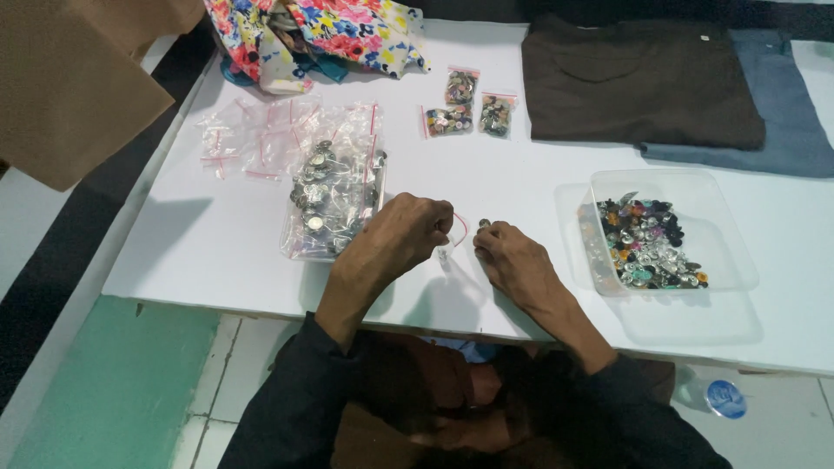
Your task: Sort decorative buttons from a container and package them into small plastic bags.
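My left hand (401, 236) is closed on a small clear zip bag with a red seal strip (453, 233), held just above the white table (217, 243). My right hand (512, 259) pinches a small round button (484, 224) right beside the bag's mouth. A clear plastic tub (721, 252) of mixed colourful buttons stands to the right of my right hand. To the left of my left hand lies a large clear bag of metal buttons (330, 201).
Three small filled zip bags (469, 108) lie further back, with a pile of empty zip bags (261, 139) at the left. Floral fabric (321, 35), a folded brown shirt (634, 78) and blue cloth (790, 113) lie along the far edge. A bottle (717, 397) stands on the floor.
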